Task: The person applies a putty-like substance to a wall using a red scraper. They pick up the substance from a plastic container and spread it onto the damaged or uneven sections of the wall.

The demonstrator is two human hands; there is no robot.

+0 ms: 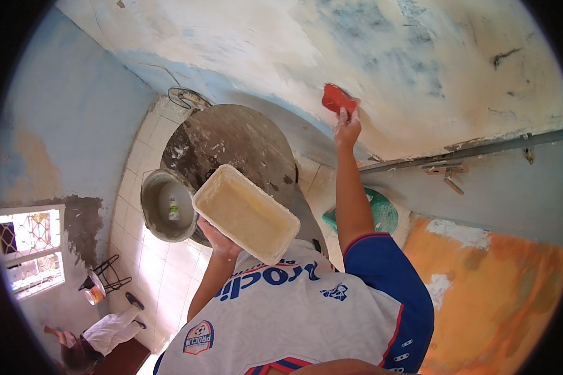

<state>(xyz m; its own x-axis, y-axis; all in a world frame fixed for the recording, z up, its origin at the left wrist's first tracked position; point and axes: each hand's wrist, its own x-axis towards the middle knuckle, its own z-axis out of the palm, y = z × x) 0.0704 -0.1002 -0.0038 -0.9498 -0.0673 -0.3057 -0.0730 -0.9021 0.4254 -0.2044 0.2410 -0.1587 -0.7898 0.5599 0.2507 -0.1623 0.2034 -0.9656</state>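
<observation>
My right hand (348,128) is closed round a red putty scraper (338,99), reaching up with the blade side at the cream and blue patched wall (381,69). Whether the blade presses on the wall I cannot tell. Close to my chest, my left hand (218,239) supports a rectangular tub (256,252) from its left side; its fingers go partly out of sight beneath it. Pale cream paste coats the tub's inside.
Under the tub stands a stained round tabletop (231,134), with a grey bucket (146,209) holding a bottle (173,209) beside it. A green plastic item (385,212) is behind my right arm. Another person (106,331) is at the lower left, near a metal-framed stand (114,275).
</observation>
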